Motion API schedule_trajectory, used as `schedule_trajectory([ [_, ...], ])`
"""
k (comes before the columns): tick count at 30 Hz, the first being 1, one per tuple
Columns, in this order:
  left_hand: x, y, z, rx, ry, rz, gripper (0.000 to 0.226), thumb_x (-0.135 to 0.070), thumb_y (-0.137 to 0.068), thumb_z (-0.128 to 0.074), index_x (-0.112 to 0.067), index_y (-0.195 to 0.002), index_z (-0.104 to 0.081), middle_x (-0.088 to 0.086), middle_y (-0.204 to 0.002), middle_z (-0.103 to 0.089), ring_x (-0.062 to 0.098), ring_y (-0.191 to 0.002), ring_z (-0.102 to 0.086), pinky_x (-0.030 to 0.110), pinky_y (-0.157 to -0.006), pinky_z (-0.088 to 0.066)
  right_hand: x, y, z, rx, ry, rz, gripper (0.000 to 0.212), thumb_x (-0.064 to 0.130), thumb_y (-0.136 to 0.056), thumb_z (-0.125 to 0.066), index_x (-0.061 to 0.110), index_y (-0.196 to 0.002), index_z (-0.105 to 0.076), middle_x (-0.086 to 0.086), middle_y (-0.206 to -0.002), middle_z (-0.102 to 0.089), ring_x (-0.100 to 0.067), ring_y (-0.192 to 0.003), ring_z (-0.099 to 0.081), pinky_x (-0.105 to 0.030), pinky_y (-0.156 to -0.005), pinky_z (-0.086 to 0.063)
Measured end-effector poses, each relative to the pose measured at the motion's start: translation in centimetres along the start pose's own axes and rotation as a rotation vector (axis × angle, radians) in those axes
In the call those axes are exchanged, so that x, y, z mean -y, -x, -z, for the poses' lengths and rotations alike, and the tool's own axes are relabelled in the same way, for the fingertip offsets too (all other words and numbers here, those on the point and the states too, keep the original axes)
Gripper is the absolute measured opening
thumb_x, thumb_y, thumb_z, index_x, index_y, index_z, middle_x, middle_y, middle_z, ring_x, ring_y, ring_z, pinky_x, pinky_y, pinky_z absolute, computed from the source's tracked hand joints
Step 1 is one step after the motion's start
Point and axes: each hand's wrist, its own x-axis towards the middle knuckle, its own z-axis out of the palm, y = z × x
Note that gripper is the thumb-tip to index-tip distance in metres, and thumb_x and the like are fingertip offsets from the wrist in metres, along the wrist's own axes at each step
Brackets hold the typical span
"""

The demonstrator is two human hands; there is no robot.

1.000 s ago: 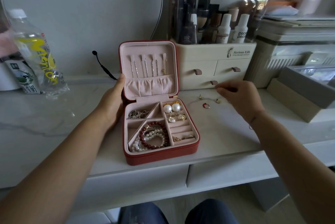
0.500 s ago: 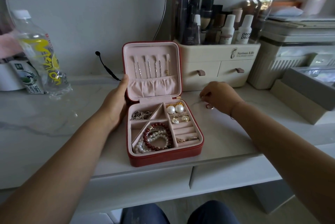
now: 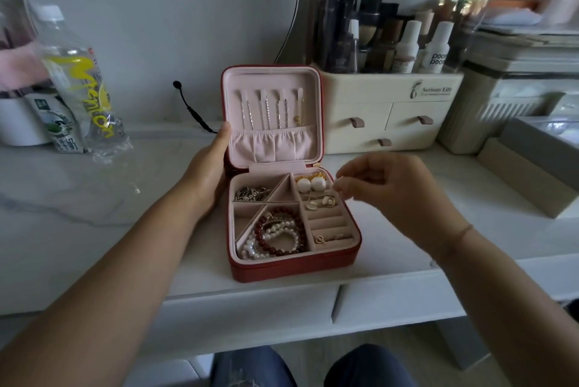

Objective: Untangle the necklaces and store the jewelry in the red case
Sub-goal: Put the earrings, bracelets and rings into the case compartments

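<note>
Dim, soft daylight (no hard shadows), slight motion blur, wide-angle bending at edges.

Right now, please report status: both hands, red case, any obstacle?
Left hand rests against red case, lid upright. Right hand pinches small piece by earring section. Nothing in between.
</note>
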Motion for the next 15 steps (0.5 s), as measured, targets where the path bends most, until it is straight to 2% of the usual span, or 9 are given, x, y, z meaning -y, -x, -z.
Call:
schedule_trajectory([
  [4, 0.0, 0.0, -0.2, -0.005, 0.013, 0.002, 0.055, -0.060, -0.093, -0.046, -0.015, -0.116, -0.068, 0.010, -0.115, -0.071, 0.025, -0.110, -0.066, 0.044, -0.107, -0.043, 0.8, 2.1, -1.2, 0.096, 0.164, -0.017, 0.006, 0.023, -0.075, -0.075, 0.027, -0.077, -0.071, 0.005, -0.075, -0.065, 0.000, -0.065, -0.056, -0.013, -0.059, -0.045],
  [7, -0.1, 0.2, -0.4, -0.032, 0.011, -0.006, 0.052, -0.057, -0.094, -0.046, -0.014, -0.115, -0.068, 0.010, -0.112, -0.072, 0.025, -0.107, -0.067, 0.043, -0.105, -0.045, 0.9, 2.3, -1.6, 0.144, 0.133, -0.089, 0.004, 0.024, -0.074, -0.076, 0.027, -0.076, -0.072, 0.007, -0.068, -0.059, 0.003, -0.062, -0.049, -0.013, -0.058, -0.042],
  [9, -0.1, 0.2, -0.4, -0.041, 0.012, 0.001, 0.052, -0.057, -0.093, -0.048, -0.015, -0.112, -0.070, 0.010, -0.111, -0.072, 0.025, -0.106, -0.068, 0.044, -0.105, -0.045, 0.9, 2.4, -1.6, 0.162, 0.093, -0.120, 0.007, 0.022, -0.074, -0.076, 0.027, -0.072, -0.072, 0.008, -0.062, -0.061, 0.005, -0.059, -0.050, -0.011, -0.056, -0.043],
  [12, -0.1, 0.2, -0.3, -0.044, 0.006, 0.003, 0.052, -0.059, -0.092, -0.049, -0.016, -0.110, -0.071, 0.010, -0.110, -0.072, 0.026, -0.106, -0.068, 0.044, -0.105, -0.045, 0.4, 2.3, -1.7, 0.146, 0.126, -0.140, 0.002, 0.026, -0.075, -0.075, 0.025, -0.074, -0.073, 0.003, -0.068, -0.065, -0.011, -0.062, -0.052, -0.026, -0.064, -0.048],
  [15, -0.2, 0.1, -0.3, -0.040, -0.001, 0.006, 0.053, -0.059, -0.092, -0.047, -0.015, -0.112, -0.070, 0.010, -0.111, -0.072, 0.025, -0.106, -0.068, 0.043, -0.105, -0.045, -0.1, 2.3, -1.6, 0.144, 0.117, -0.196, 0.006, 0.029, -0.078, -0.073, 0.024, -0.075, -0.074, -0.005, -0.074, -0.068, -0.019, -0.069, -0.058, -0.033, -0.071, -0.051],
])
